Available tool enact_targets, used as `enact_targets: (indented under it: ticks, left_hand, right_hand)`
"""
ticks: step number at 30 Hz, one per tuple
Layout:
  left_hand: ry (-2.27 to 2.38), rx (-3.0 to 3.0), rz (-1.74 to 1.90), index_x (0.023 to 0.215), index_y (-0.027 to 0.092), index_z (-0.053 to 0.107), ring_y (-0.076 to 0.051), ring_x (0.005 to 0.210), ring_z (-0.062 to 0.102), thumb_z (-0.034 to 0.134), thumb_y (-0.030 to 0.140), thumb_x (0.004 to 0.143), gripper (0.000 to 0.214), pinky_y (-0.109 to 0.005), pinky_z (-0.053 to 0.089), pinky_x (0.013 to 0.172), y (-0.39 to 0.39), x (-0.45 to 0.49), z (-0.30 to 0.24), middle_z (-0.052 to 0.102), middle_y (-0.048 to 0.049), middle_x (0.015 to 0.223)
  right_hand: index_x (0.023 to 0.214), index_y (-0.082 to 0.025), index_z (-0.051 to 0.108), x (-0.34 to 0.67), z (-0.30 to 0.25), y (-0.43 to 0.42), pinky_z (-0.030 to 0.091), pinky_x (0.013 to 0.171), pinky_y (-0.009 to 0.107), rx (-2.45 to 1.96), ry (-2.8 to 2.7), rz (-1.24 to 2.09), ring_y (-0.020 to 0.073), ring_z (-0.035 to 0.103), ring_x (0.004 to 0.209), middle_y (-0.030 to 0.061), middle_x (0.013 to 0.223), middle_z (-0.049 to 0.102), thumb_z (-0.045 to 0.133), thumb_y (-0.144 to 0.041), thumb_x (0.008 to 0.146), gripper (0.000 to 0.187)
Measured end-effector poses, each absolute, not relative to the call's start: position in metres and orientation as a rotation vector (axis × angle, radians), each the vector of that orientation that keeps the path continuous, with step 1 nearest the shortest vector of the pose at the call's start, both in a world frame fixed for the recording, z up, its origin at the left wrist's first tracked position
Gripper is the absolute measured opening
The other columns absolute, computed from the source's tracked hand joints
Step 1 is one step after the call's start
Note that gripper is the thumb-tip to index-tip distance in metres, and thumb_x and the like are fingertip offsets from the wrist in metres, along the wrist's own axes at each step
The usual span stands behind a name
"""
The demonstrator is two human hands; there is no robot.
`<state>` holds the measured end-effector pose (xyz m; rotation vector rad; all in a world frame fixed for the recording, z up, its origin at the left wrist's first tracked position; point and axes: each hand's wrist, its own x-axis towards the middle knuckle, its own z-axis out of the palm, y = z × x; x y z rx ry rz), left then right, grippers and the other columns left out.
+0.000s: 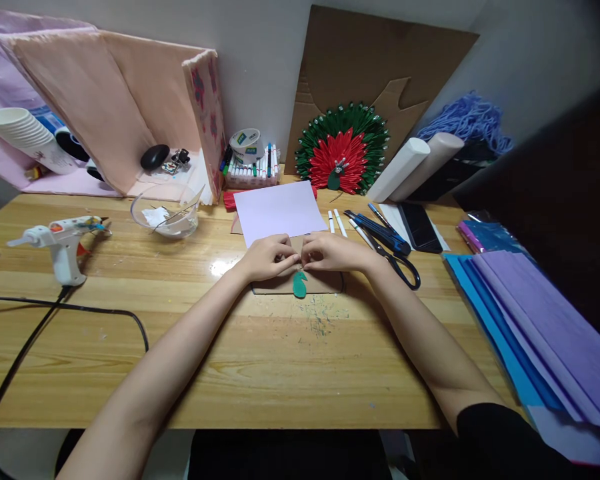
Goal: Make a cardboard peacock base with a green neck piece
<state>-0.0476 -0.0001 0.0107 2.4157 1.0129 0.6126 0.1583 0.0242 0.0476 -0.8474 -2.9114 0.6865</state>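
My left hand and my right hand meet fingertip to fingertip over a piece of brown cardboard. Both sets of fingers are pinched together, and whatever lies between them is too small to make out. Just below the fingertips, a green bird-shaped cutout lies on the cardboard, its rounded end reaching the near edge. Behind the hands is a lavender sheet of paper, partly covered by my left hand. Green specks are scattered on the table in front of the cardboard.
To the left stand a white glue gun with a black cord and a clear bowl. Markers, a utility knife and scissors lie right. Behind leans a red and green peacock craft. Coloured paper is stacked far right.
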Motion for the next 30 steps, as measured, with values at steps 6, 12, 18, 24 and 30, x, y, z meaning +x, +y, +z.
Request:
enact_targets:
  ticks: [6, 12, 18, 24, 30]
  left_hand:
    - [1.015, 2.426, 0.600, 0.092, 0.025, 0.071, -0.015, 0.075, 0.053, 0.040, 0.043, 0.089, 0.035, -0.027, 0.039, 0.069, 0.0009, -0.0474, 0.0095, 0.057, -0.0032, 0.082]
    - [1.017, 2.421, 0.594, 0.090, 0.024, 0.071, -0.015, 0.075, 0.053, 0.040, 0.041, 0.089, 0.035, -0.027, 0.039, 0.068, 0.0001, -0.0471, 0.0115, 0.056, -0.0032, 0.082]
    - [1.015, 2.421, 0.591, 0.086, 0.023, 0.071, -0.015, 0.074, 0.052, 0.039, 0.041, 0.089, 0.036, -0.027, 0.039, 0.068, 0.0000, -0.0468, 0.0123, 0.056, -0.0032, 0.081]
    - [1.001, 2.429, 0.622, 0.080, 0.022, 0.070, -0.014, 0.073, 0.052, 0.040, 0.042, 0.089, 0.037, -0.026, 0.038, 0.066, 0.0000, -0.0471, 0.0118, 0.056, -0.0027, 0.080]
    - [1.057, 2.407, 0.633, 0.096, 0.024, 0.067, -0.015, 0.074, 0.054, 0.039, 0.040, 0.088, 0.033, -0.026, 0.039, 0.067, 0.0004, -0.0463, 0.0102, 0.058, -0.0023, 0.082]
  right_hand:
    - [0.079, -0.018, 0.066, 0.1592, 0.0465, 0.0254, 0.038, 0.066, 0.025, -0.850, -2.903, 0.721, 0.0155, 0.053, 0.076, 0.0035, 0.077, 0.063, 0.059, -0.019, 0.079, 0.007]
    - [0.080, -0.018, 0.067, 0.1609, 0.0449, 0.0269, 0.039, 0.066, 0.025, -0.838, -2.905, 0.791, 0.0148, 0.054, 0.075, 0.0031, 0.078, 0.063, 0.059, -0.017, 0.078, 0.008]
    - [0.081, -0.019, 0.067, 0.1603, 0.0467, 0.0256, 0.039, 0.067, 0.026, -0.846, -2.921, 0.817, 0.0136, 0.054, 0.074, 0.0029, 0.081, 0.063, 0.059, -0.017, 0.077, 0.009]
    - [0.081, -0.019, 0.067, 0.1587, 0.0442, 0.0249, 0.039, 0.065, 0.025, -0.851, -2.912, 0.819, 0.0136, 0.054, 0.074, 0.0031, 0.080, 0.063, 0.058, -0.017, 0.077, 0.010]
    - [0.079, -0.018, 0.067, 0.1613, 0.0533, 0.0240, 0.040, 0.065, 0.025, -0.879, -2.874, 0.809, 0.0141, 0.054, 0.074, 0.0029, 0.079, 0.063, 0.059, -0.015, 0.075, 0.010]
